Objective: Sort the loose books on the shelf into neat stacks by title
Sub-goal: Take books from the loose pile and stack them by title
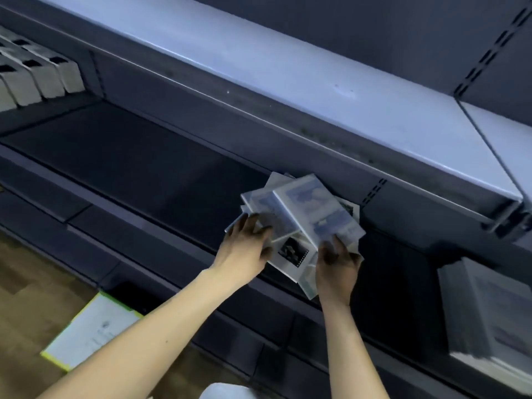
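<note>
A loose pile of several pale books lies on the dark shelf (149, 168), near its front edge. The top book (316, 208) has a blue and white cover and sits askew. Under it a white book with a black picture (290, 254) sticks out toward me. My left hand (244, 249) rests on the pile's left side, fingers spread over a grey cover. My right hand (336, 266) holds the near edge of the top book, thumb on top and fingers curled beneath.
A neat stack of pale books (489, 318) stands at the shelf's right end. Upright white books (37, 79) line the far left. An upper shelf (288, 70) overhangs the pile. A flat white box with yellow-green edges (89, 332) lies on the wooden floor.
</note>
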